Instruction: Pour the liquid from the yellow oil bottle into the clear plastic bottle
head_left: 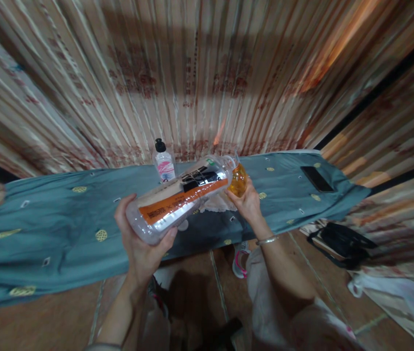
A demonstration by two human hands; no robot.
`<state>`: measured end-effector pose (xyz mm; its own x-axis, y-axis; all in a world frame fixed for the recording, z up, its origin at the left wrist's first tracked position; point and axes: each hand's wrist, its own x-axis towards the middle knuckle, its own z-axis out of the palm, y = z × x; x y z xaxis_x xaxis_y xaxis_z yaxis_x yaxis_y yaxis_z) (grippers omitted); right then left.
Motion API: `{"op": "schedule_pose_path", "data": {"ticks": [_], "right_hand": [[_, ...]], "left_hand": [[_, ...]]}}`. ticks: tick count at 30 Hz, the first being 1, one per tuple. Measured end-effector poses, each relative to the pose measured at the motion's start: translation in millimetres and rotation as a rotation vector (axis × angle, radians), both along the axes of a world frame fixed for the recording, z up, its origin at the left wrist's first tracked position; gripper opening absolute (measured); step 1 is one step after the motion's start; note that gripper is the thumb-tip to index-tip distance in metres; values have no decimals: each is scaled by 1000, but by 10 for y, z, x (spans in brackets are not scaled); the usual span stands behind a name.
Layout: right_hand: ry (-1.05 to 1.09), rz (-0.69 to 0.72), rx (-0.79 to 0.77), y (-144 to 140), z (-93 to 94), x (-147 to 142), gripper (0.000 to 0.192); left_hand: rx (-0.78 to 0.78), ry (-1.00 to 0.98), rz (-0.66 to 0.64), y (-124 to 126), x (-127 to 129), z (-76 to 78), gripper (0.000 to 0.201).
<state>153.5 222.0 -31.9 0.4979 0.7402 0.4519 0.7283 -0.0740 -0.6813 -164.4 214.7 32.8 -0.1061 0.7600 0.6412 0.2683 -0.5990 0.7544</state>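
A large clear plastic bottle [181,200] with an orange, black and silver label is tilted on its side, its neck to the right. My left hand [141,243] is wrapped round its base end. In my right hand [245,200] is a small clear cup [238,180] with amber liquid in it, held at the bottle's mouth. Whether neck and cup touch, I cannot tell. Behind the big bottle stands a small clear squeeze bottle [165,165] with a black cap and a pink label. Something white and crumpled [216,203], like tissue, lies beneath the bottle's neck.
A teal cloth with yellow patterns [71,214] covers the long narrow table. On its right lies a dark phone [316,179]. A small white disc [182,225] sits near the front edge. Pleated curtains [178,73] hang behind. A black bag [342,243] rests at lower right.
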Motion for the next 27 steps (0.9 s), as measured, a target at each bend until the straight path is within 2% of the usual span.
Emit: {"op": "schedule_pose_path", "data": {"ticks": [17, 27], "right_hand": [[14, 19, 14, -16, 55, -30, 81], [26, 7, -14, -7, 52, -26, 85]], "left_hand": [[-4, 25, 18, -37, -11, 59, 91], [-3, 35, 25, -43, -5, 77, 90]]}}
